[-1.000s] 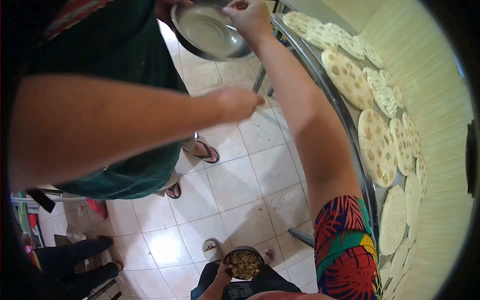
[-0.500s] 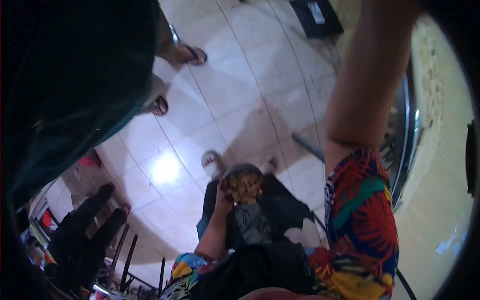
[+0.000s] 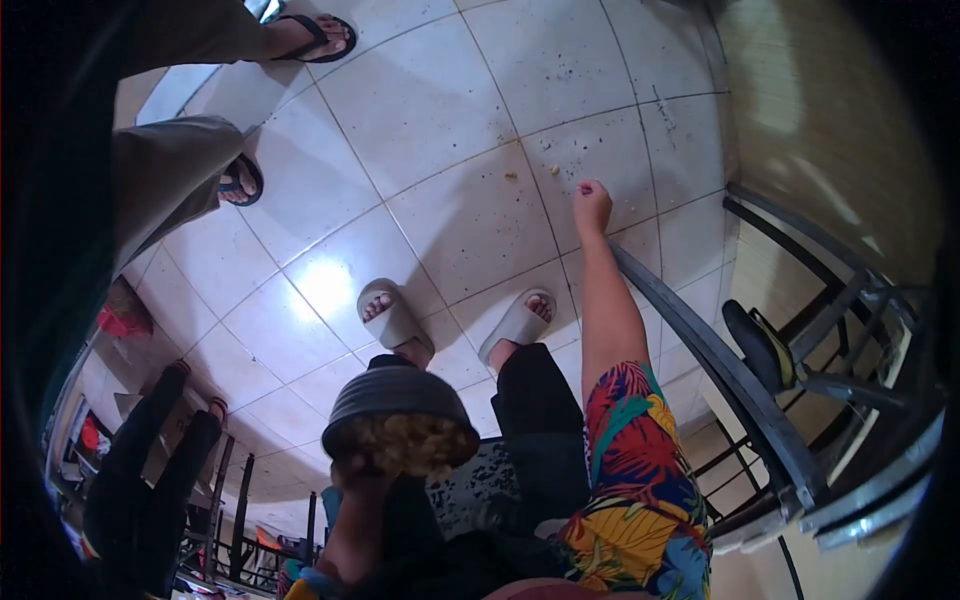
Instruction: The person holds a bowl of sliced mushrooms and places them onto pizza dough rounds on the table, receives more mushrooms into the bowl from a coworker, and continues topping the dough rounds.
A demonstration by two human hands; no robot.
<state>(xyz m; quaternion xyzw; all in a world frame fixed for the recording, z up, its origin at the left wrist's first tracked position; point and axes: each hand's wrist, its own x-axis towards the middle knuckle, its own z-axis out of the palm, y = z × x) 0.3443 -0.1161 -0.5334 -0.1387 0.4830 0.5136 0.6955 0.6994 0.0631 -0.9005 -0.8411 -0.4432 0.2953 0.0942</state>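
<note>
My left hand (image 3: 355,475) grips a dark ridged bowl (image 3: 395,392) from its near side, low in front of my body. Pale brown pieces of food (image 3: 400,443) fill the bowl, which is tipped toward me; their exact kind is unclear. Over the floor, my right hand (image 3: 592,207) hangs at the end of a lowered arm with its fingers curled in. Whatever might be inside those fingers is hidden. Small crumbs (image 3: 554,170) lie on the tiles just beyond that hand.
Right of my arm is a dark metal frame (image 3: 715,370) with a shoe (image 3: 755,345) beside it. Another person's sandalled foot (image 3: 322,38) is at the upper left. A second person's dark-clothed legs (image 3: 150,470) stand near chairs at the lower left. White tiles (image 3: 440,150) cover the floor.
My right arm has come down from the upper right, and its hand now shows over the floor. The bowl has moved toward me and left, and tilted. My view has shifted.
</note>
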